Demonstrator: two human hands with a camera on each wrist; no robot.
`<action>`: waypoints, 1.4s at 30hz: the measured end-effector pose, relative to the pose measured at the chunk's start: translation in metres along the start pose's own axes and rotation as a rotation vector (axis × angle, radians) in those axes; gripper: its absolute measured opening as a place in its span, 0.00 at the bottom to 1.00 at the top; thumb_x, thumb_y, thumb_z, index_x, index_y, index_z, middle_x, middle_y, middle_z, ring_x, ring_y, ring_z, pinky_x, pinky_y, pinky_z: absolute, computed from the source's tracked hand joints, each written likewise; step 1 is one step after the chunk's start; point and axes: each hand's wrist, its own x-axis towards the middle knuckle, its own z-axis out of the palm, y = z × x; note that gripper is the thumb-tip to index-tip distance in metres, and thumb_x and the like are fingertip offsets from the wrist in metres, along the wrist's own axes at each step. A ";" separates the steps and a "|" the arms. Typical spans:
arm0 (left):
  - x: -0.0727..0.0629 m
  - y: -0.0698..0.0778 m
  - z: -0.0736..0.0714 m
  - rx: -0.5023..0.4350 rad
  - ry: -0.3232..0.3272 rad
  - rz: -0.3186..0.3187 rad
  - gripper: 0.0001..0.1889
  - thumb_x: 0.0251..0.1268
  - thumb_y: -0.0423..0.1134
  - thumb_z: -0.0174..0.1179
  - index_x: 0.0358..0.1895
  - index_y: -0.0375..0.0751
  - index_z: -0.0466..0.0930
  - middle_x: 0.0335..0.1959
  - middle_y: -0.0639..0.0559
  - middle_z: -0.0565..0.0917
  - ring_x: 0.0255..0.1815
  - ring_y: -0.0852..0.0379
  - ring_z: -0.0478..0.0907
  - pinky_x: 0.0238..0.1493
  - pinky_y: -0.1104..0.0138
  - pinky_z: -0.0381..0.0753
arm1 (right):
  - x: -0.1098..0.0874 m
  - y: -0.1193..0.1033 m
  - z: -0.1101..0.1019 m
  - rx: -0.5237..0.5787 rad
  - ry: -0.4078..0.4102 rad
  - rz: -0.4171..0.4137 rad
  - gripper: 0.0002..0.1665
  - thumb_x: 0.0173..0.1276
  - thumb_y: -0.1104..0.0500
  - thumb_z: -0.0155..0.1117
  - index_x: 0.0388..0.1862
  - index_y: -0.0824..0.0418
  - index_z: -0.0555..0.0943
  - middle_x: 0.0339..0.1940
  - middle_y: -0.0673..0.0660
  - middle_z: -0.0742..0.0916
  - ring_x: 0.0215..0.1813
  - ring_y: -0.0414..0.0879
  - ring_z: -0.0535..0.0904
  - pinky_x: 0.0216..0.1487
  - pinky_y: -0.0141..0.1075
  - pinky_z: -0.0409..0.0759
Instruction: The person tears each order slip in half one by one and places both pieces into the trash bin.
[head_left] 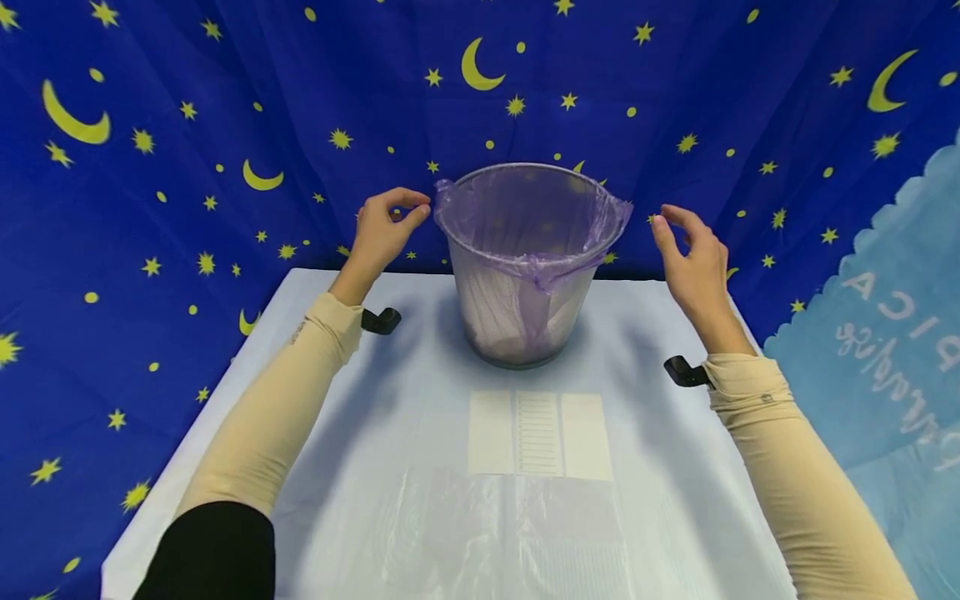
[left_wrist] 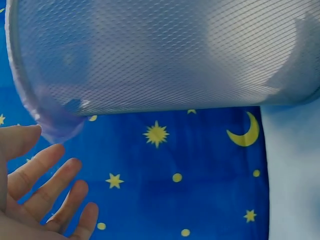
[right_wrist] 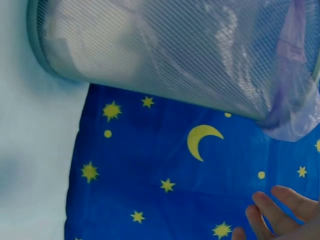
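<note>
Purple bag (head_left: 542, 272) lines the bin (head_left: 483, 304) between left hand (head_left: 384, 229) and right hand (head_left: 696, 265), both with relaxed, parted fingers.

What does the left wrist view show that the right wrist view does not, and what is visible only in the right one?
Only the left wrist view shows the person's left hand, thumb included, near a small bunched corner of translucent purple plastic bag.

Only the right wrist view shows fingers of the right hand, and a wider purple bag flap sticking out past the bin's side.

Both share the round silver mesh bin, the blue cloth backdrop with yellow moons and stars, and the pale flat tabletop.
</note>
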 end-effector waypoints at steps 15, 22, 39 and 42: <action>-0.024 -0.020 0.016 0.008 -0.021 -0.064 0.13 0.77 0.43 0.65 0.56 0.42 0.89 0.59 0.45 0.88 0.69 0.50 0.77 0.71 0.52 0.74 | -0.034 0.032 0.013 -0.021 -0.004 0.018 0.34 0.83 0.37 0.53 0.73 0.58 0.78 0.72 0.61 0.82 0.74 0.61 0.74 0.75 0.57 0.69; -0.037 -0.033 0.023 0.019 -0.028 -0.079 0.13 0.76 0.43 0.66 0.55 0.41 0.89 0.57 0.44 0.89 0.64 0.49 0.80 0.69 0.53 0.76 | -0.050 0.047 0.024 -0.002 -0.021 0.041 0.36 0.83 0.36 0.52 0.74 0.61 0.76 0.73 0.63 0.80 0.77 0.60 0.72 0.78 0.57 0.67; -0.065 -0.061 0.045 -0.025 -0.043 -0.100 0.12 0.75 0.39 0.66 0.53 0.38 0.89 0.54 0.40 0.89 0.61 0.44 0.82 0.65 0.48 0.79 | -0.084 0.069 0.044 0.042 -0.018 0.060 0.31 0.84 0.41 0.55 0.71 0.61 0.79 0.70 0.62 0.83 0.75 0.59 0.75 0.75 0.57 0.70; -0.074 -0.067 0.049 -0.022 -0.048 -0.119 0.12 0.75 0.41 0.66 0.53 0.39 0.89 0.55 0.40 0.89 0.62 0.45 0.82 0.64 0.49 0.80 | -0.091 0.074 0.048 0.049 -0.022 0.068 0.31 0.83 0.41 0.55 0.70 0.61 0.80 0.69 0.63 0.84 0.74 0.59 0.76 0.75 0.58 0.70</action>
